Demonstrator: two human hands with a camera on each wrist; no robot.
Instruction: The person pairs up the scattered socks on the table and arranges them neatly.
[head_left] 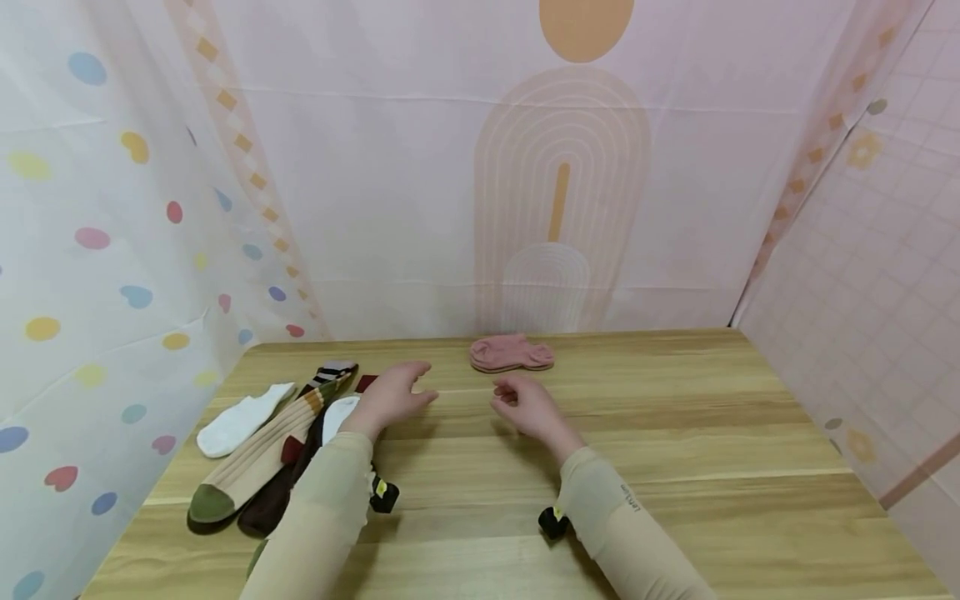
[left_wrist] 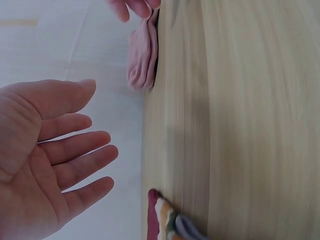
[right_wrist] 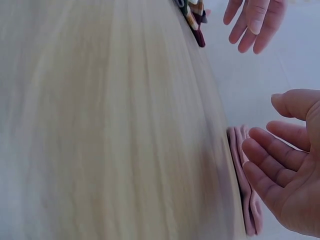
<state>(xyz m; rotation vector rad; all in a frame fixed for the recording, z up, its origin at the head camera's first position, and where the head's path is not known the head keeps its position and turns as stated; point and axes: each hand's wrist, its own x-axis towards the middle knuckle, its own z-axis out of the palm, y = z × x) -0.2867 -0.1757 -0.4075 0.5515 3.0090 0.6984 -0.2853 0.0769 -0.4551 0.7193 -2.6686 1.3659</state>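
Note:
A pair of pink socks (head_left: 512, 353) lies flat at the back of the table, one sock on top of the other. My right hand (head_left: 531, 408) hovers just in front of them, fingers loosely bent and holding nothing. In the right wrist view its fingers (right_wrist: 272, 155) overlap the pink socks (right_wrist: 245, 180), though contact cannot be made out. Over to the left, my left hand (head_left: 392, 398) is raised beside a heap of socks, thumb and fingers spread apart. The left wrist view shows its palm (left_wrist: 30, 185) bare, with the pink socks (left_wrist: 143, 55) beyond.
On the table's left side lie several loose socks: a white ankle sock (head_left: 242, 421), a beige ribbed sock with a green toe (head_left: 262, 454), a dark brown sock (head_left: 266, 502) and a striped one (head_left: 330, 375). Printed curtains (head_left: 375, 208) stand behind the wooden tabletop (head_left: 712, 433).

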